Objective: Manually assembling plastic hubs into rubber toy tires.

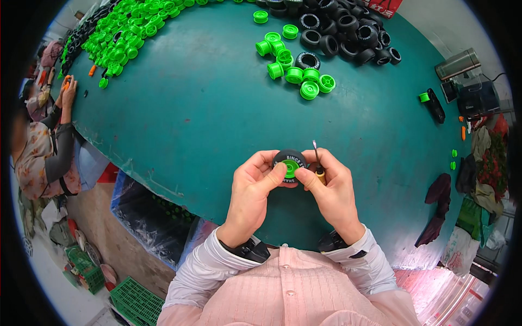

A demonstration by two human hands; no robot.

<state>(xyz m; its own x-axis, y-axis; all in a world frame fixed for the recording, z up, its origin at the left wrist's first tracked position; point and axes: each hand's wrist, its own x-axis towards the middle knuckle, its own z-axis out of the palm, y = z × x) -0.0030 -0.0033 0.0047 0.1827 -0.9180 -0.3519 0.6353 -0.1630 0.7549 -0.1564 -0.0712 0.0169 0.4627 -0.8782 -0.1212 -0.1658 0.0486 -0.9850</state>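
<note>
Close to my body, over the near part of the table, both my hands grip one small black toy tyre (284, 157) with a bright green wheel rim (291, 168) inside it. My left hand (254, 176) is closed round its left side, the thumb pressing on the face. My right hand (329, 182) pinches the other side with its thumb at the rim. A screwdriver-like tool (319, 173), with a yellowish handle and a thin metal shaft pointing away from me, is also tucked in my right hand. The fingers behind the tyre are partly hidden.
Loose green wheel rims (309, 89) lie ahead, beside a heap of black tyres (348, 32). A large pile of green rims (122, 38) covers the far left. A co-worker (46, 152) sits at the left edge. A steel flask (457, 64) and dark cloth (435, 209) lie right.
</note>
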